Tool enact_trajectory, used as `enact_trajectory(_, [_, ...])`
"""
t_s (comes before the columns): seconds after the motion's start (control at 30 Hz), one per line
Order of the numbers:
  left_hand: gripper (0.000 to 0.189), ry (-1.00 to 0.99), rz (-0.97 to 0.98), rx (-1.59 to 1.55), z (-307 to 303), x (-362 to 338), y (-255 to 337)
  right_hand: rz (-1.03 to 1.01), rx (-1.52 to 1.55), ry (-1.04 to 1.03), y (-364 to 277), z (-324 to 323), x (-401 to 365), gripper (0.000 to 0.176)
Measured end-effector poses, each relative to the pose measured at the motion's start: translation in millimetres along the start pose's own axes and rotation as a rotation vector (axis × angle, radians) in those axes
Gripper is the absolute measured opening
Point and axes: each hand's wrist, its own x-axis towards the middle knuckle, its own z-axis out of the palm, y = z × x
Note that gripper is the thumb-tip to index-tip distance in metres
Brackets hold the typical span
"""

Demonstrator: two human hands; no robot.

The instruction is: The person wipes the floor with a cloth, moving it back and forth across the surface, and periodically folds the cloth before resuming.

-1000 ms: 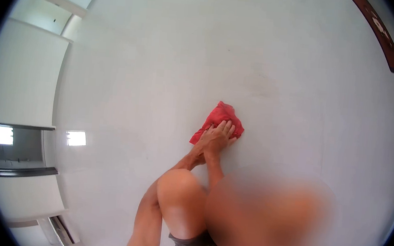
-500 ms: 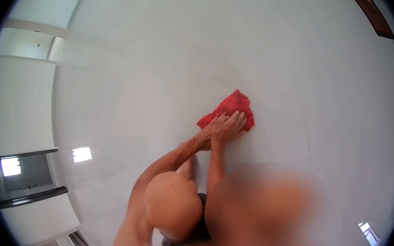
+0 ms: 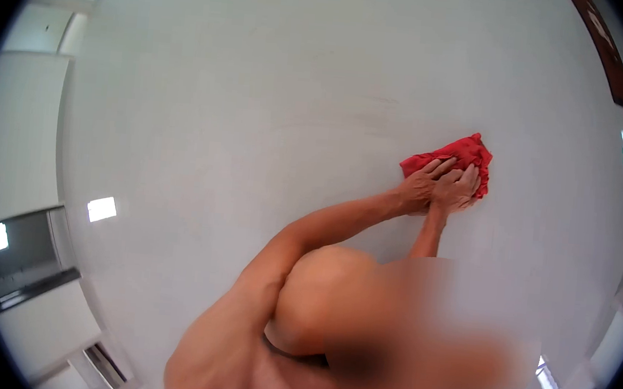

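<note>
A crumpled red cloth (image 3: 457, 154) lies on the glossy pale floor (image 3: 244, 114), right of the middle of the view. My left hand (image 3: 421, 185) presses on its lower left part, fingers stretched out. Close against it, my right hand (image 3: 456, 188) lies flat on the cloth with its fingers spread, partly overlapping the left hand. Both palms face down, and their undersides are hidden. The left arm reaches across in front of a bent knee (image 3: 325, 292). A blurred patch covers much of the lower right, including part of the right arm.
White cabinets (image 3: 20, 132) with a dark-fronted built-in appliance (image 3: 21, 258) line the left edge. A reddish-brown object (image 3: 607, 54) stands at the upper right. Faint brownish smears (image 3: 383, 99) mark the floor left of the cloth. Bright window reflections (image 3: 102, 209) show on the floor.
Both hands have slid the red cloth to the right across the floor. The left arm now reaches further out, and the view has shifted slightly.
</note>
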Motion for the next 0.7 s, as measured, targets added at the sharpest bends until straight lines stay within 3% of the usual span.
enact_trajectory(0.27, [0.077, 0.259, -0.415, 0.090, 47.4, 39.9, 105.6, -0.446, 0.036, -0.212, 54.2, -55.6, 55.0, 0.051])
enact_trajectory(0.37, [0.081, 0.442, -0.607, -0.041, 22.6, -5.6, 161.6, -0.732, 0.067, -0.175, 45.4, -93.8, 7.3, 0.047])
enact_trajectory(0.43, [0.085, 0.407, -0.706, 0.129, 17.0, -48.2, 199.5, -0.869, 0.068, -0.254, 43.2, -129.2, -42.0, 0.048])
enact_trajectory(0.5, [0.084, 0.679, -0.768, -0.273, 34.3, -99.4, 245.9, -0.936, 0.136, -0.373, 50.9, -172.2, -105.5, 0.050])
enact_trajectory(0.53, [0.083, 0.597, -0.827, -0.049, 26.4, -122.5, 276.0, -0.984, 0.150, -0.511, 54.1, -199.6, -131.7, 0.053])
enact_trajectory(0.57, [0.083, 0.513, -0.882, 0.176, 17.6, -145.4, 306.5, -1.033, 0.174, -0.521, 66.2, -216.4, -159.8, 0.054])
enact_trajectory(0.6, [0.077, 0.546, -0.857, 0.247, 9.5, -161.0, 344.0, -1.079, 0.199, -0.526, 83.4, -229.1, -190.3, 0.054])
enact_trajectory(0.67, [0.062, 0.684, -0.901, 0.078, 31.9, -197.5, 416.1, -1.095, 0.224, -0.607, 125.6, -277.5, -244.3, 0.055])
enact_trajectory(0.7, [0.058, 0.697, -0.894, 0.226, 33.7, -179.8, 418.0, -1.130, 0.188, -0.709, 122.6, -280.1, -228.8, 0.057])
